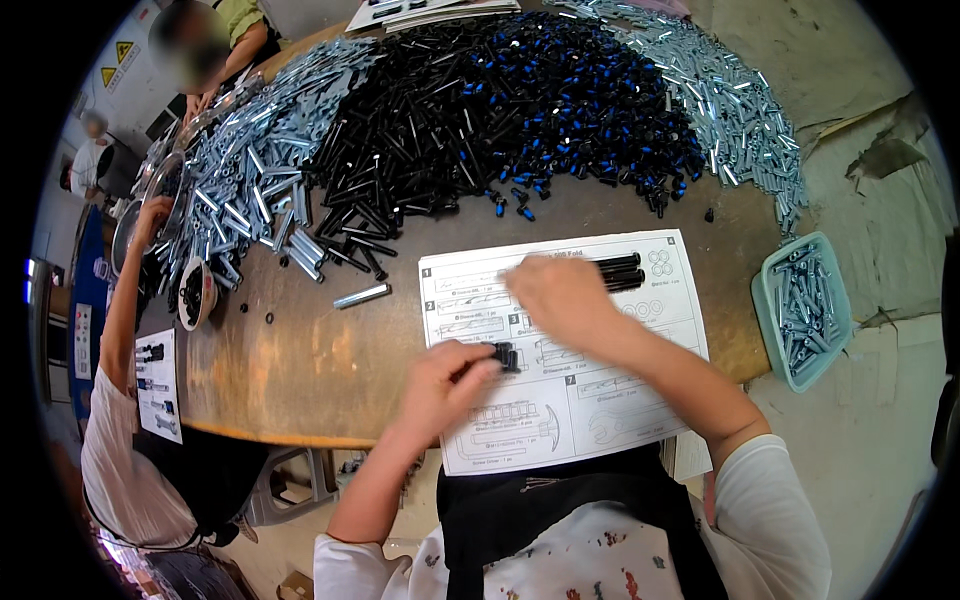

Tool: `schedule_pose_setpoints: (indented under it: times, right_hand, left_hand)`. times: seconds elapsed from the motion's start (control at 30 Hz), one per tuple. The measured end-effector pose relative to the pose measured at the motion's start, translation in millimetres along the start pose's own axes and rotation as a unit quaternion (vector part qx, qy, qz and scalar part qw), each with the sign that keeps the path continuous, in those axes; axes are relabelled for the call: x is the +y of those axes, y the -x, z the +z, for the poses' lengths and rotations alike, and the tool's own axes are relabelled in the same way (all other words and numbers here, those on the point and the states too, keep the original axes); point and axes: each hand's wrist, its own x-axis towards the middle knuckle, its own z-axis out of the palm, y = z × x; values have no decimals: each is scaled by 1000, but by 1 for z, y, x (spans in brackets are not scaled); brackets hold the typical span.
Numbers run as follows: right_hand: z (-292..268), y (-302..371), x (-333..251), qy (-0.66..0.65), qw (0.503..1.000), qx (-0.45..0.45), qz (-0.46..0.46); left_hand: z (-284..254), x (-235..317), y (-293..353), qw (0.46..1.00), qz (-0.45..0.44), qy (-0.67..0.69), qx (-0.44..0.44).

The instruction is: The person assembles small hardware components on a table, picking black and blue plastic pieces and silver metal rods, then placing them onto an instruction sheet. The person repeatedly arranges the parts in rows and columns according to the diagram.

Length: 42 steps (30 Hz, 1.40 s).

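Observation:
A printed sheet with line drawings of hardware (620, 410) lies in front of me at the table's near edge. My left hand (447, 388) is over its left part, fingers bent and pressed at the tips against a small group of short black screws (507, 357). Over the upper middle of the sheet is my right hand (562, 300), smeared by motion; its fingers are hard to make out. Right beside it, long black bolts (622, 271) lie side by side on the sheet.
Beyond the sheet are heaps of silver sleeves (270, 180), black bolts (400, 130), blue-patched black screws (600, 110) and silver pins (745, 130). A pale green basket of silver parts (765, 300) stands right; a small bowl (207, 290) stands left. A co-worker's arm (122, 310) reaches in.

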Motion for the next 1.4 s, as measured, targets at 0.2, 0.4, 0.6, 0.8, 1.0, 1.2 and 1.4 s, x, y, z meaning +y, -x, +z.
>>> schedule_pose_setpoints:
  times: [0.2, 0.4, 0.6, 0.8, 1.0, 1.2, 1.4]
  right_hand:
    - [7, -65, 80, -25, 991, 117, 66]
    - [36, -91, 79, 26, 989, 43, 140]
    - [2, -60, 80, -89, 985, 103, 109]
    - [-22, -5, 27, -445, 887, -38, 117]
    - [12, 0, -27, -309, 950, 34, -18]
    - [32, 4, -46, -57, 993, -2, -108]
    - [-4, -25, 24, -20, 995, 92, 27]
  left_hand:
    - [2, -5, -144, 980, 69, -163, 95]
    - [19, -26, -214, 946, -48, -319, 26]
    - [-36, 5, -140, 977, 29, -204, -56]
    - [-48, -1, -26, 950, 159, -229, -139]
    - [-29, 11, -2, 981, 4, -179, -81]
    - [-27, -19, -18, 995, -67, 37, 67]
    - [-8, -8, -131, 977, 131, -154, 63]
